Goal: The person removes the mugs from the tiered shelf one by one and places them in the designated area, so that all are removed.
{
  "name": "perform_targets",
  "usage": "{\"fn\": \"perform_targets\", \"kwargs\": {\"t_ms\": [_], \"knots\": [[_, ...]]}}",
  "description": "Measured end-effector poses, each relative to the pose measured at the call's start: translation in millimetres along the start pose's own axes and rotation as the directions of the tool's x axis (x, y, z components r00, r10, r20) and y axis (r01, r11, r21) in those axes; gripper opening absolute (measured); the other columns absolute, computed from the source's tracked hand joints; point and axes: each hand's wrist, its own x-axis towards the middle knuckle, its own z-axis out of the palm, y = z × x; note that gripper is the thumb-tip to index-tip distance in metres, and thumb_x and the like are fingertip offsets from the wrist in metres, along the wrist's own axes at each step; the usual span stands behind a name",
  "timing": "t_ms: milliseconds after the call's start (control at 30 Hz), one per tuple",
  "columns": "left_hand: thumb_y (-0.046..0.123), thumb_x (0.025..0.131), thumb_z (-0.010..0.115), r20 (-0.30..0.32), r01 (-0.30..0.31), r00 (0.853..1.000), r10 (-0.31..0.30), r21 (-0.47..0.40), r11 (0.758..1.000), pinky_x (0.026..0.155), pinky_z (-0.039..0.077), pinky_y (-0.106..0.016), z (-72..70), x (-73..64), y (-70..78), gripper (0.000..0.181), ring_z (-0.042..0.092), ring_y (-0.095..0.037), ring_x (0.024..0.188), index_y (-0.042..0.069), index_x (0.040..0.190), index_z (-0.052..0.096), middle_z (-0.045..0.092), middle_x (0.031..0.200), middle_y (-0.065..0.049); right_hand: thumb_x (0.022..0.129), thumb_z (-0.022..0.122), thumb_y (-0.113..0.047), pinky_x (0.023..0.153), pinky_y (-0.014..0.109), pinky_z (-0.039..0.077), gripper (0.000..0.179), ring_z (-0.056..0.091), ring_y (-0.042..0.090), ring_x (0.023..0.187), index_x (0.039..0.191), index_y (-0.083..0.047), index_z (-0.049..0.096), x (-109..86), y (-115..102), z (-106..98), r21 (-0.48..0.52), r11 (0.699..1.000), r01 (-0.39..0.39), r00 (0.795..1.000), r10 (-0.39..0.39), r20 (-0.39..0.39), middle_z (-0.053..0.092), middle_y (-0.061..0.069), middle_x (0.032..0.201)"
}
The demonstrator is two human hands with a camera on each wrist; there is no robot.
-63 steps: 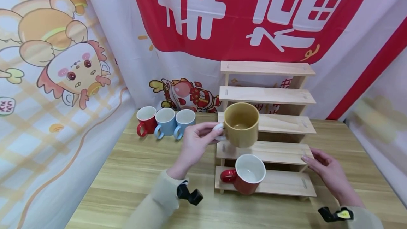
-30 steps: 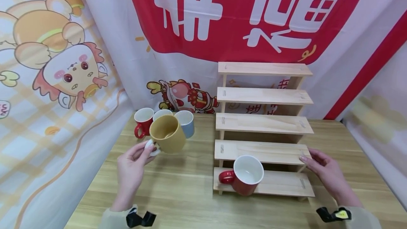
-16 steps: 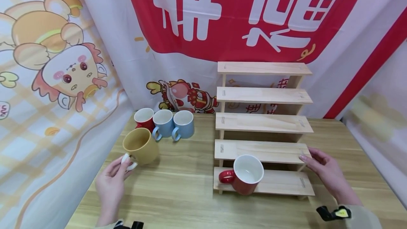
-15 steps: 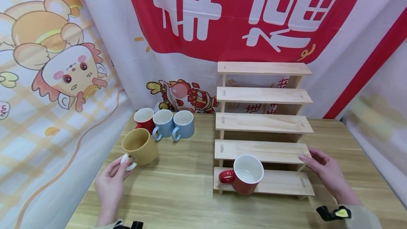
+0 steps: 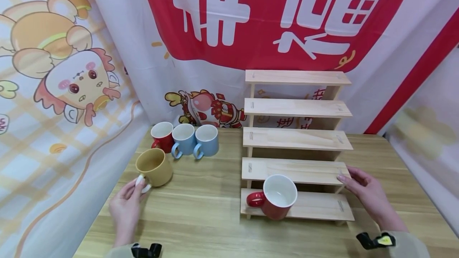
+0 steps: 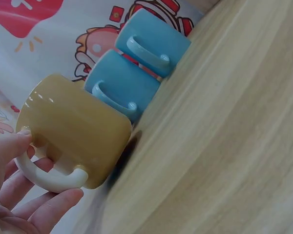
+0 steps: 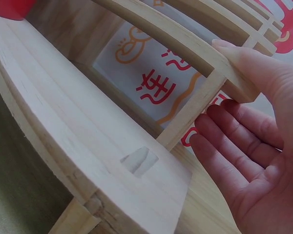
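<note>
A mustard-yellow mug with a white handle is held low over the table at the left. My left hand pinches that handle between thumb and fingers. Whether the mug's base touches the table is hard to tell; a dark shadow lies beside it in the left wrist view. At the right, my right hand holds the end of the second-lowest board of a stepped wooden shelf, thumb on the board and fingers at its end. A red mug, white inside, stands on the lowest step, its handle toward the left.
Behind the yellow mug, a red mug and two light-blue mugs stand in a row by the back cloth. A printed cloth wall borders the table's left side. Bare wood table lies between yellow mug and shelf.
My left hand has carried the yellow mug from in front of the shelf leftward and down toward the table, just ahead of the row of mugs. My right hand stays at the shelf.
</note>
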Motion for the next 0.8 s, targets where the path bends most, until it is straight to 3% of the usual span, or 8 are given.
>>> {"fn": "perform_targets", "kwargs": {"t_ms": [233, 500, 667, 800], "knots": [[0.007, 0.091, 0.078, -0.023, 0.021, 1.000, -0.022, -0.013, 1.000, 0.081, 0.058, -0.031, -0.5, 6.4, -7.4, 0.035, 0.073, -0.010, 0.092, -0.006, 0.121, 0.068, 0.076, 0.100, 0.003, 0.101, 0.066, -0.037, 0.083, 0.016, 0.054, 0.078, 0.055, -0.005, 0.100, 0.154, 0.008, 0.030, 0.3, -0.3, 0.0, -0.014, 1.000, -0.016, 1.000, 0.016, 0.005, 0.051, -0.001, 0.127], [0.011, 0.090, 0.080, -0.018, 0.015, 1.000, -0.015, 0.036, 0.999, 0.081, 0.057, -0.029, 0.0, 7.9, -10.5, 0.036, 0.073, -0.007, 0.089, -0.005, 0.121, 0.069, 0.076, 0.102, 0.003, 0.101, 0.066, -0.036, 0.084, 0.015, 0.054, 0.079, 0.054, -0.006, 0.101, 0.154, 0.009, 0.029, 0.1, 0.0, 0.0, -0.002, 1.000, -0.022, 1.000, 0.022, 0.008, 0.050, 0.004, 0.130], [0.013, 0.089, 0.082, -0.024, 0.016, 1.000, -0.013, 0.100, 0.995, 0.080, 0.057, -0.024, 0.2, 6.0, -7.0, 0.039, 0.071, -0.003, 0.089, -0.001, 0.123, 0.070, 0.075, 0.107, 0.003, 0.101, 0.067, -0.036, 0.084, 0.016, 0.054, 0.079, 0.055, -0.005, 0.101, 0.154, 0.009, 0.029, 0.1, 1.4, 0.2, 0.012, 1.000, -0.026, 1.000, 0.026, 0.007, 0.050, 0.003, 0.129], [0.017, 0.085, 0.086, -0.035, -0.034, 0.999, 0.040, 0.165, 0.986, 0.080, 0.055, -0.015, 1.7, 3.2, 2.6, 0.042, 0.069, 0.000, 0.096, 0.005, 0.123, 0.073, 0.073, 0.117, -0.004, 0.101, 0.067, -0.035, 0.083, 0.016, 0.054, 0.078, 0.055, -0.004, 0.100, 0.153, 0.010, 0.030, 0.3, 1.7, -0.3, 0.013, 1.000, -0.011, 1.000, 0.011, 0.001, 0.052, -0.005, 0.123]]}}
